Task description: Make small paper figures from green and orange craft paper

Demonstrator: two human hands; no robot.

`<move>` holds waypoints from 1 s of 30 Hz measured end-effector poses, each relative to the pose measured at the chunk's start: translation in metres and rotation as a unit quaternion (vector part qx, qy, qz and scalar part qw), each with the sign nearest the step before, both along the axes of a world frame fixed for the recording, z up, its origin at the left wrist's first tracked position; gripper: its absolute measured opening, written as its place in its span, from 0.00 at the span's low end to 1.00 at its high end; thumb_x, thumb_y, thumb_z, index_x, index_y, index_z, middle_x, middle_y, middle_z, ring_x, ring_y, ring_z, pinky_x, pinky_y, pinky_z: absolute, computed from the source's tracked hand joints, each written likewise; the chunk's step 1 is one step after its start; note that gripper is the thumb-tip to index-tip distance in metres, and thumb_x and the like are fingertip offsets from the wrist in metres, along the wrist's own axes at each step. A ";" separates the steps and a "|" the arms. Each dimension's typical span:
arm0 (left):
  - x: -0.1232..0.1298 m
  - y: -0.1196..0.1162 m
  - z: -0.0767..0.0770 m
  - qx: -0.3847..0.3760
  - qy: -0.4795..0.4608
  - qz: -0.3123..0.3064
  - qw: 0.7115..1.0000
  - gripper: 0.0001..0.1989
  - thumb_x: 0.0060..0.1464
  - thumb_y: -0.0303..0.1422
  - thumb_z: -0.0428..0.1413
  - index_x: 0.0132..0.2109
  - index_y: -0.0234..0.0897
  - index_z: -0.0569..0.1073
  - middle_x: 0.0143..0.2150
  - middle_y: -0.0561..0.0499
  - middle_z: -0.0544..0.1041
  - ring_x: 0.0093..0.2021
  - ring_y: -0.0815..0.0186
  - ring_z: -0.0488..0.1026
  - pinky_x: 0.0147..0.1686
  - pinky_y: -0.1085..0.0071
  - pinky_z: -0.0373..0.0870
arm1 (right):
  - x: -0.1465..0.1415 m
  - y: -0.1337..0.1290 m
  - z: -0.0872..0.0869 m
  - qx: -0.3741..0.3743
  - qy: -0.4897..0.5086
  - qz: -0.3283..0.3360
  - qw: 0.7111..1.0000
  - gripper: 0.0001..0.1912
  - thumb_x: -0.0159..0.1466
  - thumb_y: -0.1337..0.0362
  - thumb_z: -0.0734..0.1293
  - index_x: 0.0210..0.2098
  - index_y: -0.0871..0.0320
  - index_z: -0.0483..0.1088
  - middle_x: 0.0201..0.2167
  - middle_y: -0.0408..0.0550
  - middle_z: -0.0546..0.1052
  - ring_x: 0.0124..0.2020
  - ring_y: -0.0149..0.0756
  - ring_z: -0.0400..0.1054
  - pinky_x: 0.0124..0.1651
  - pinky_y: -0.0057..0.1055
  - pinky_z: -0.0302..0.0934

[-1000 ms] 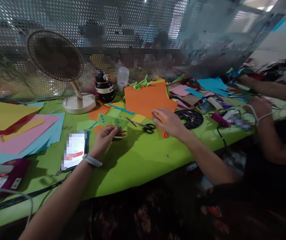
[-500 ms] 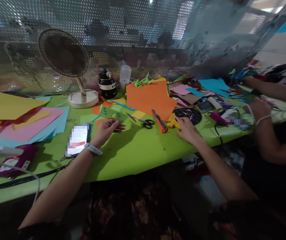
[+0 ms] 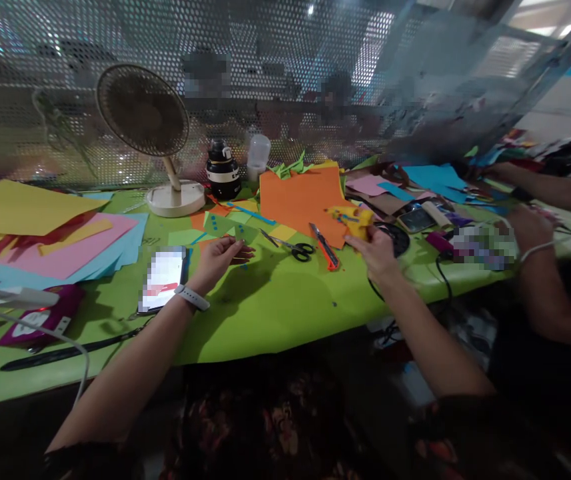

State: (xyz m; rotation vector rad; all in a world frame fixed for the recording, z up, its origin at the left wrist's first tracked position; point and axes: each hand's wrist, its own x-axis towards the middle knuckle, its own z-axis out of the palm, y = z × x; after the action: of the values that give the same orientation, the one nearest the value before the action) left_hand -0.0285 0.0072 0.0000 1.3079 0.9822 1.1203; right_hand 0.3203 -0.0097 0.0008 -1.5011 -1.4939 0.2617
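A yellow glue gun (image 3: 357,219) is lifted off the table, its nozzle pointing left over the orange paper (image 3: 298,199). My right hand (image 3: 381,257) is wrapped round its handle. Over the green table cover, my left hand (image 3: 219,259) has thumb and fingers pinched together; anything between them is too small to make out. Small green paper pieces with blue squares (image 3: 214,222) lie just behind that hand. Between the two hands are scissors (image 3: 301,251) with black handles and an orange utility knife (image 3: 326,250), both resting on the table.
A phone (image 3: 164,277) lies by my left wrist, and a purple power strip (image 3: 48,317) is further left. Behind stand a fan (image 3: 175,199) and a black bottle (image 3: 222,177). At the right, a co-worker's arms (image 3: 532,240) reach over the table.
My right hand has closed round the glue gun and raised it from beside the black round tray. My left hand keeps its pinch. The whole view has shifted slightly.
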 end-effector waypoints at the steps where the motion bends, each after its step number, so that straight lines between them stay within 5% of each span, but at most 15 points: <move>1: -0.001 0.001 0.000 -0.001 -0.003 0.000 1.000 0.19 0.50 0.46 0.62 0.36 0.33 0.72 0.38 0.41 0.82 0.36 0.62 0.80 0.41 0.64 0.77 | -0.015 0.005 0.004 -0.016 0.033 0.029 0.999 0.19 0.58 0.55 0.64 0.45 0.60 0.69 0.33 0.49 0.74 0.31 0.36 0.68 0.34 0.34 0.65; 5: -0.006 0.004 0.000 -0.012 -0.013 0.005 1.000 0.18 0.50 0.46 0.62 0.35 0.34 0.71 0.38 0.42 0.82 0.35 0.62 0.80 0.40 0.65 0.77 | -0.075 0.019 0.025 -0.126 0.319 0.214 0.915 0.17 0.48 0.61 0.73 0.37 0.57 0.72 0.29 0.42 0.74 0.22 0.26 0.62 0.24 0.24 0.58; 10: -0.009 0.004 0.006 -0.025 -0.034 0.032 0.999 0.17 0.49 0.44 0.64 0.34 0.34 0.71 0.37 0.42 0.82 0.35 0.62 0.80 0.40 0.64 0.77 | -0.117 0.028 0.046 -0.194 0.352 0.363 0.841 0.14 0.50 0.62 0.74 0.35 0.58 0.72 0.26 0.42 0.75 0.24 0.26 0.66 0.23 0.23 0.56; 14: -0.011 0.003 0.008 -0.025 -0.040 0.026 0.999 0.16 0.50 0.43 0.63 0.34 0.33 0.72 0.37 0.43 0.82 0.34 0.64 0.80 0.40 0.66 0.77 | -0.124 0.025 0.035 -0.228 0.369 0.391 0.812 0.12 0.49 0.64 0.76 0.31 0.58 0.73 0.23 0.39 0.74 0.21 0.23 0.64 0.25 0.23 0.57; 22: -0.011 0.004 0.005 -0.018 -0.037 0.037 0.998 0.14 0.52 0.42 0.61 0.36 0.34 0.73 0.38 0.44 0.82 0.35 0.62 0.80 0.41 0.64 0.77 | -0.121 0.019 0.026 -0.255 0.343 0.420 0.801 0.15 0.49 0.63 0.76 0.37 0.57 0.75 0.34 0.46 0.79 0.27 0.28 0.68 0.26 0.25 0.58; 30: -0.010 0.003 0.004 -0.030 -0.038 0.051 0.998 0.16 0.50 0.43 0.63 0.34 0.34 0.70 0.37 0.43 0.82 0.35 0.62 0.81 0.42 0.63 0.77 | -0.124 0.024 0.019 -0.221 0.373 0.379 0.817 0.14 0.49 0.62 0.76 0.33 0.58 0.73 0.26 0.40 0.74 0.19 0.22 0.59 0.22 0.24 0.55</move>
State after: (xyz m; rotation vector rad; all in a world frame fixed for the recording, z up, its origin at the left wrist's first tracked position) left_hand -0.0381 0.0104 0.0041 1.1695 1.0285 1.1993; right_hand 0.1960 0.0147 0.0201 -0.8364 -1.3140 1.5756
